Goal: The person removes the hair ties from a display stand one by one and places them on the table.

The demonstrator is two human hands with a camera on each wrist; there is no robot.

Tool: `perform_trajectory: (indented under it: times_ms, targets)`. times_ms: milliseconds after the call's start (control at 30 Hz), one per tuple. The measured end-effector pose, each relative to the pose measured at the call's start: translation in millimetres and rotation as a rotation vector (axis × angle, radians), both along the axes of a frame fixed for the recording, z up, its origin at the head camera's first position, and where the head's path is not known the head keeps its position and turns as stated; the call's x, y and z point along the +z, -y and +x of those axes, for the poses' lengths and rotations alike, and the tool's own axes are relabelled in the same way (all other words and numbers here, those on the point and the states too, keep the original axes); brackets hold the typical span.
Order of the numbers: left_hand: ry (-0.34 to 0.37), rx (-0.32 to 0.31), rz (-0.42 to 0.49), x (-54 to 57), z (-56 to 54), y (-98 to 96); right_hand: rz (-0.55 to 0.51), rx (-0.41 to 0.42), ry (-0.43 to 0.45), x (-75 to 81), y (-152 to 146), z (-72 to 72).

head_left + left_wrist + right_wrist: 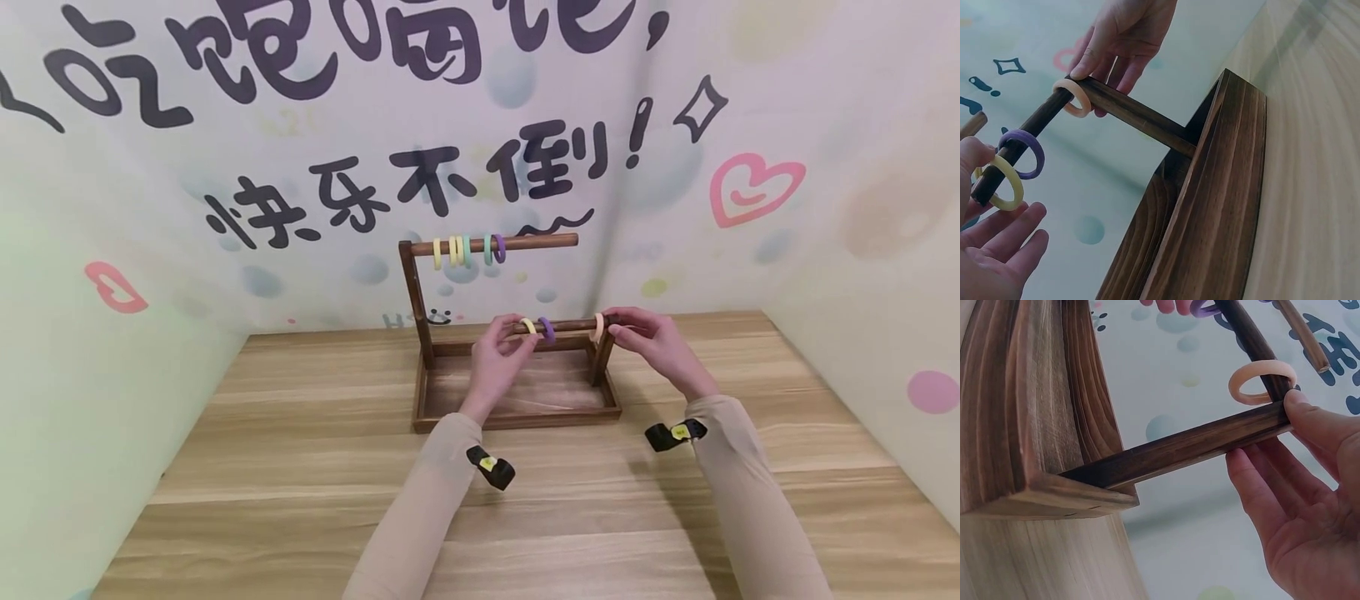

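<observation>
A dark wooden two-arm rack [517, 422] stands on the table. My left hand [497, 364] is at the free end of its lower rod [573, 325], thumb above and fingers below a pale yellow hair tie [1017, 186] that loops the rod. Just beyond that tie hangs a purple hair tie [1039, 156]. A peach hair tie [1233, 384] circles the rod's other end, close to the short post [1191, 445]. There my right hand [662, 343] grips the top corner of the post between thumb and fingers.
On the upper rod [540, 242] hang several hair ties in yellow, mint green [488, 250] and purple [500, 249]. A tall post [416, 304] carries that rod at the left. Printed cloth walls [330, 283] enclose the wood-grain table [315, 467].
</observation>
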State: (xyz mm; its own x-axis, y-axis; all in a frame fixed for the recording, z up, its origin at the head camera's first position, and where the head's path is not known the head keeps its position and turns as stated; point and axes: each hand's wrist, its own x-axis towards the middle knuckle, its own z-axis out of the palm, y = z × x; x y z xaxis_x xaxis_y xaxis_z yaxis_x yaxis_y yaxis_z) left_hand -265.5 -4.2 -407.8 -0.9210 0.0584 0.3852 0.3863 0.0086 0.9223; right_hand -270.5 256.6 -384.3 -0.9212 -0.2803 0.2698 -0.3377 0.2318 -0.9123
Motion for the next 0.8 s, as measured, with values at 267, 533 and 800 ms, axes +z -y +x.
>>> perform_trajectory:
  times_ms: [267, 533, 800]
  targets:
    - [-0.005, 0.02, -0.016, 5.4, 5.7, 6.1, -0.013, 0.008, 0.008, 0.2, 0.4, 0.0]
    - [0.018, 0.024, -0.029, 28.3, 24.8, 13.4, -0.006, 0.001, 0.003, -1.7, -2.2, -0.3]
    - [0.026, 0.068, -0.044, 26.9, 27.9, 18.2, -0.003, 0.009, 0.01, -3.9, -4.5, -1.8]
